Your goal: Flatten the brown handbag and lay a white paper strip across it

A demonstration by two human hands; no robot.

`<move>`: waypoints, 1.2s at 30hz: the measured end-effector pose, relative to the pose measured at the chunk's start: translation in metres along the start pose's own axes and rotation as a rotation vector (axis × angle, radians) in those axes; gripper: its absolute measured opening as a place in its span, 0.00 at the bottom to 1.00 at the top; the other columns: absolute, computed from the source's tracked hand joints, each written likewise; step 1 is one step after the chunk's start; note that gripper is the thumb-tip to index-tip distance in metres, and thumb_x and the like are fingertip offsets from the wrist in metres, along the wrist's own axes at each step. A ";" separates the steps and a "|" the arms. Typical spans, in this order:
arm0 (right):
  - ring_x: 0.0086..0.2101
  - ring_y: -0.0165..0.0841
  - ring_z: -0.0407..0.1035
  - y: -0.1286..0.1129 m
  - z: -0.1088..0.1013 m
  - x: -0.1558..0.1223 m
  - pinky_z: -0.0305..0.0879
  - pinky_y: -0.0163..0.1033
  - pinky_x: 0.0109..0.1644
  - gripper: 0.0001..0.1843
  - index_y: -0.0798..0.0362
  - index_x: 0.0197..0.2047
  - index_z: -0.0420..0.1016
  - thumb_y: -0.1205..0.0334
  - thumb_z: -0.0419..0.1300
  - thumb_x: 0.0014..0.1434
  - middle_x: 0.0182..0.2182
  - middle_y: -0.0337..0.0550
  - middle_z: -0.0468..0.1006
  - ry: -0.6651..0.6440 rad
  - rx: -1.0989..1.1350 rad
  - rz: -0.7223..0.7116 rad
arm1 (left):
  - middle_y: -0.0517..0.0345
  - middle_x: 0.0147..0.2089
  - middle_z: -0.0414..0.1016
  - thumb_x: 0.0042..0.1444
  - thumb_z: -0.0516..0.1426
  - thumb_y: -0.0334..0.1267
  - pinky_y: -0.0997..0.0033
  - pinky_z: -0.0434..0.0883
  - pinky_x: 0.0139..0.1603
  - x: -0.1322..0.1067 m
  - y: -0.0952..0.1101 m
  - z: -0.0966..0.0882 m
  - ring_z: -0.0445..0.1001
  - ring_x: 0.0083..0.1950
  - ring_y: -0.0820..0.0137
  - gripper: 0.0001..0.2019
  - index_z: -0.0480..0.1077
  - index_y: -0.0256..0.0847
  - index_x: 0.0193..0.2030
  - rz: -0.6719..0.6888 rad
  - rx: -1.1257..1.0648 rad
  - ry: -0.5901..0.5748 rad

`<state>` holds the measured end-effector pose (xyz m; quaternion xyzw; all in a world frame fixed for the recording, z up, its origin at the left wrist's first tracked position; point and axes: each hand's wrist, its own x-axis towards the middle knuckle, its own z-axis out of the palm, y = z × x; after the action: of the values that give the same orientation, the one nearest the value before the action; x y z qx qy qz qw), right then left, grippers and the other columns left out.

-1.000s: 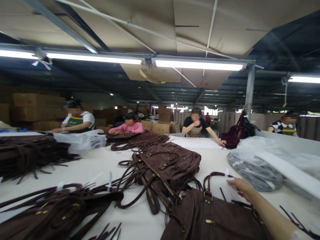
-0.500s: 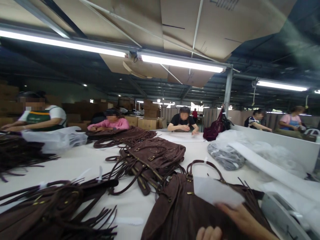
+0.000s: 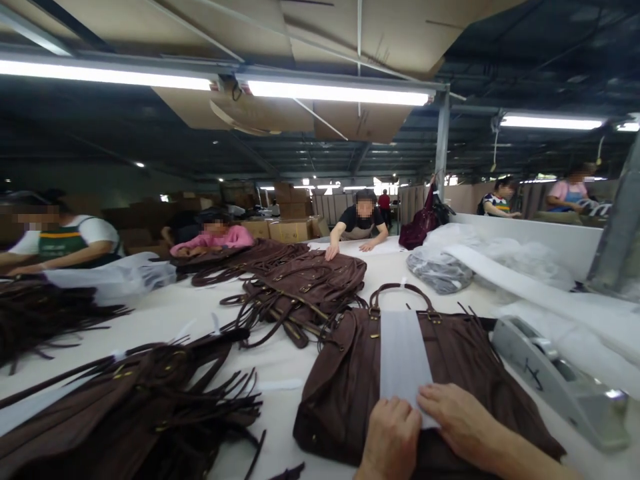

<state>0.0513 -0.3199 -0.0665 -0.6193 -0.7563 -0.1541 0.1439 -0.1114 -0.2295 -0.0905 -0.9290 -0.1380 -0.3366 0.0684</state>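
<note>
A dark brown leather handbag (image 3: 345, 373) lies flat on the white table (image 3: 190, 320) just in front of me, handles pointing away. A strip of white foam sheet (image 3: 403, 357) runs down its middle. My left hand (image 3: 393, 433) rests on the near end of the strip, fingers curled down onto it. My right hand (image 3: 463, 420) lies beside it with fingers flat, pressing the strip's lower right corner against the bag.
A grey tape dispenser (image 3: 560, 380) sits right of the bag. More brown bags (image 3: 305, 287) and fringed ones (image 3: 145, 400) are piled ahead and left. White foam rolls and plastic-wrapped bundles (image 3: 440, 270) lie at right. Several people work along the far side.
My view dropped and swung right. The white strip, loosely held in my right hand before, now lies straight along the bag, and both hands have come down onto its near end.
</note>
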 end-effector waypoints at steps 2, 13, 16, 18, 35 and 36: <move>0.46 0.39 0.73 -0.010 -0.003 -0.012 0.71 0.42 0.48 0.16 0.54 0.49 0.74 0.65 0.58 0.56 0.48 0.47 0.78 0.043 -0.053 -0.016 | 0.61 0.31 0.71 0.54 0.56 0.29 0.65 0.61 0.36 -0.002 0.002 -0.003 0.67 0.34 0.66 0.04 0.65 0.43 0.32 -0.004 -0.018 -0.041; 0.53 0.37 0.67 -0.008 -0.019 -0.047 0.61 0.41 0.59 0.22 0.56 0.58 0.68 0.58 0.58 0.63 0.55 0.46 0.73 0.149 -0.038 -0.288 | 0.55 0.70 0.54 0.59 0.58 0.42 0.57 0.59 0.65 -0.009 -0.009 -0.074 0.56 0.68 0.63 0.31 0.52 0.43 0.66 0.134 -0.167 -0.578; 0.54 0.36 0.66 0.001 -0.024 -0.049 0.59 0.42 0.61 0.17 0.54 0.55 0.70 0.63 0.58 0.62 0.55 0.44 0.73 0.061 0.061 -0.275 | 0.56 0.69 0.55 0.62 0.55 0.43 0.57 0.60 0.66 -0.008 -0.007 -0.061 0.57 0.68 0.64 0.25 0.56 0.44 0.64 0.091 -0.128 -0.594; 0.56 0.36 0.65 0.008 -0.034 -0.052 0.58 0.43 0.63 0.19 0.52 0.56 0.69 0.67 0.56 0.62 0.56 0.43 0.72 -0.037 0.129 -0.243 | 0.54 0.69 0.56 0.63 0.53 0.44 0.57 0.61 0.66 -0.006 -0.002 -0.050 0.58 0.67 0.63 0.24 0.56 0.42 0.65 0.095 -0.123 -0.573; 0.43 0.36 0.75 0.002 -0.036 -0.042 0.73 0.35 0.48 0.15 0.55 0.50 0.73 0.69 0.53 0.61 0.45 0.48 0.80 0.282 -0.163 -0.433 | 0.59 0.49 0.78 0.68 0.41 0.47 0.73 0.73 0.42 -0.022 -0.020 0.006 0.77 0.46 0.70 0.20 0.71 0.41 0.48 0.360 0.170 0.235; 0.41 0.34 0.76 0.004 -0.025 -0.042 0.74 0.34 0.45 0.15 0.55 0.50 0.73 0.70 0.52 0.62 0.43 0.46 0.80 0.357 -0.183 -0.436 | 0.61 0.47 0.79 0.68 0.40 0.44 0.75 0.73 0.40 -0.021 -0.021 0.009 0.77 0.44 0.72 0.20 0.72 0.42 0.46 0.350 0.163 0.310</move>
<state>0.0637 -0.3671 -0.0613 -0.4159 -0.8172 -0.3552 0.1819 -0.1276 -0.2123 -0.1107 -0.8674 0.0106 -0.4458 0.2209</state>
